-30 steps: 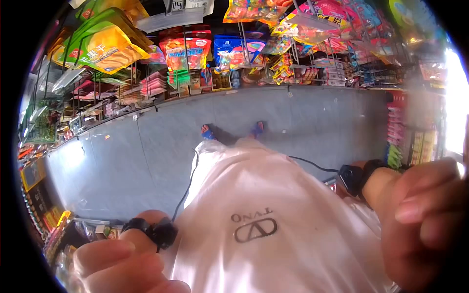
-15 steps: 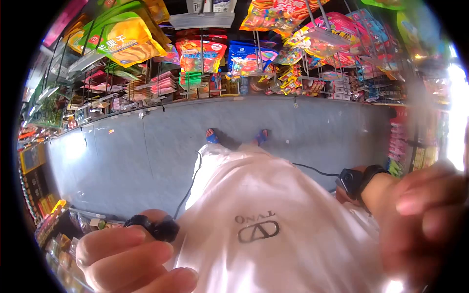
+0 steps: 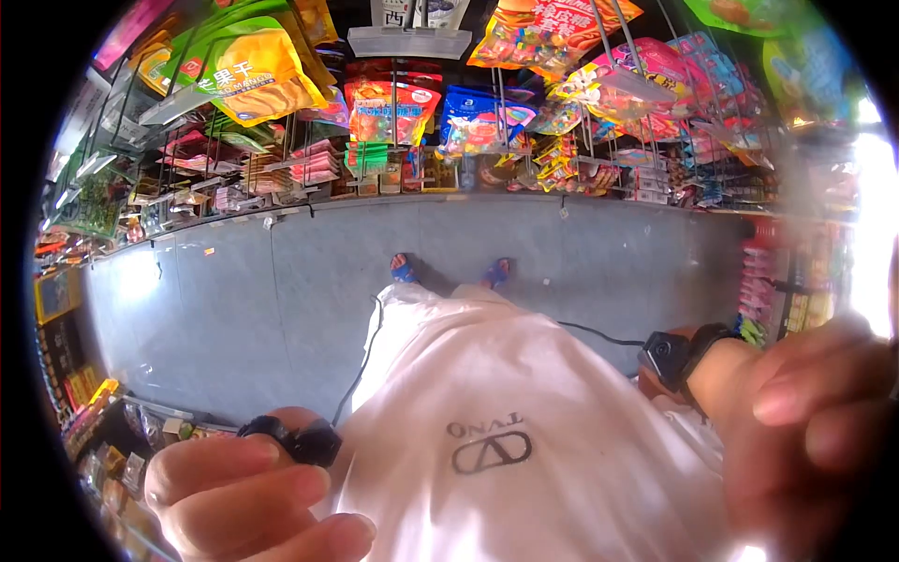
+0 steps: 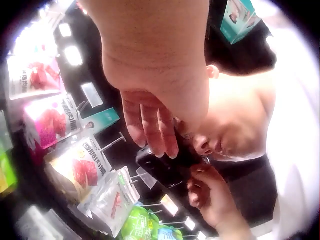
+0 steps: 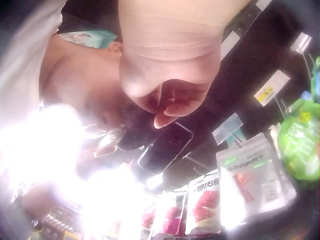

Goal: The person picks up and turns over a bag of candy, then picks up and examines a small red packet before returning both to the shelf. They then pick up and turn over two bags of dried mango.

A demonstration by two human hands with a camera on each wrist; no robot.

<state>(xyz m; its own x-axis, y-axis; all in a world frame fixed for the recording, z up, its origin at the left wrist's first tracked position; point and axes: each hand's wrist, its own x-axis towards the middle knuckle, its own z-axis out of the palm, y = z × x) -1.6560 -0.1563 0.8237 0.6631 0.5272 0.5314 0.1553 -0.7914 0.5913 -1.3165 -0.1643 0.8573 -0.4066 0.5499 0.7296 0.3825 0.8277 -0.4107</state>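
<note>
Both hands are raised close to the head camera. My left hand (image 3: 248,496) is at the lower left of the head view, several fingers bent, a black wrist camera (image 3: 290,440) strapped behind it. At the lower right, my right hand (image 3: 815,421) is large and blurred, fingers curled, with another black wrist camera (image 3: 667,360). In the left wrist view, the left fingers (image 4: 152,125) overlap a black boxy device (image 4: 162,162) at the head; the right fingers lie by its lower edge. Hidden thumbs and index fingers leave me unable to tell whether either hand grips it.
Ahead hang packed hooks of snack bags, among them a yellow-green bag (image 3: 257,80), a red bag (image 3: 391,108) and a blue bag (image 3: 482,122). Grey floor (image 3: 206,318) lies beneath, with sandalled feet (image 3: 403,269). Black cables (image 3: 370,356) run along the white shirt (image 3: 468,375). More goods (image 3: 112,468) stand at lower left.
The head view has tilted, so shelves and floor sit lower in it and a little to the right. Both hands keep nearly the same place in the view.
</note>
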